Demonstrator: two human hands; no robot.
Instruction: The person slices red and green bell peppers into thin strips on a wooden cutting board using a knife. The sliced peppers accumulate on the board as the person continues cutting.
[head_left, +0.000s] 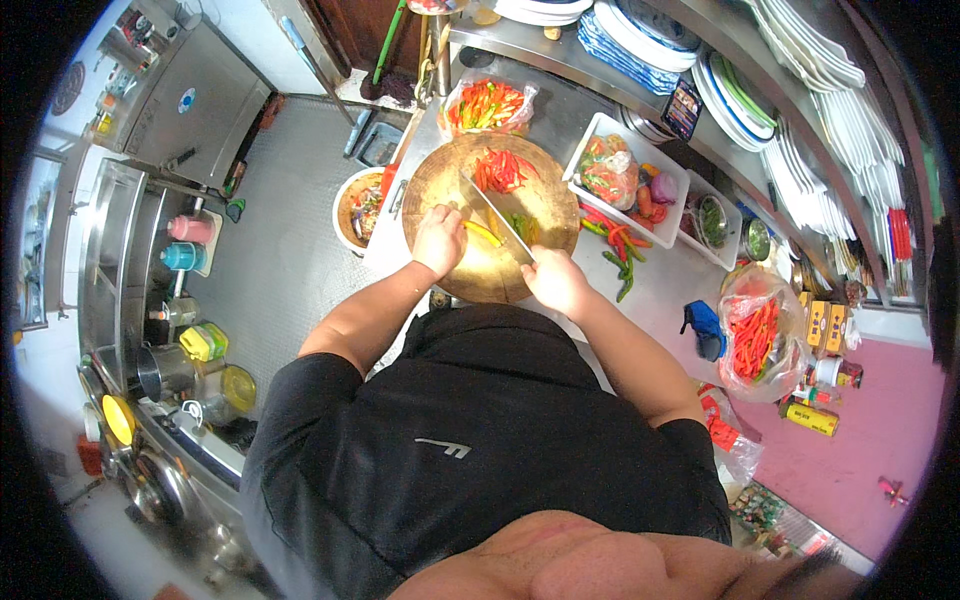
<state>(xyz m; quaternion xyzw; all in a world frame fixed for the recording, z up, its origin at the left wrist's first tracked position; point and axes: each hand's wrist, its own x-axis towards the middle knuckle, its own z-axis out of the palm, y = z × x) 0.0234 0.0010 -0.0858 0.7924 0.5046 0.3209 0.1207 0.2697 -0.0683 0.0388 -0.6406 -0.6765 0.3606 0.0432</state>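
A round wooden chopping block stands before me. My right hand grips the handle of a kitchen knife, whose blade reaches up and left across the block. My left hand rests on the block's left side, its fingertips at the end of a yellow chili pepper; the fingers partly hide that end. Right of the blade lie green-yellow pepper pieces. Cut red peppers are heaped near the block's far edge.
Behind the block sits a bag of cut peppers. Whole peppers and a white vegetable bin are to the right. A scrap bucket stands at the left. Plates fill the steel shelf; farther right is a bag of red peppers.
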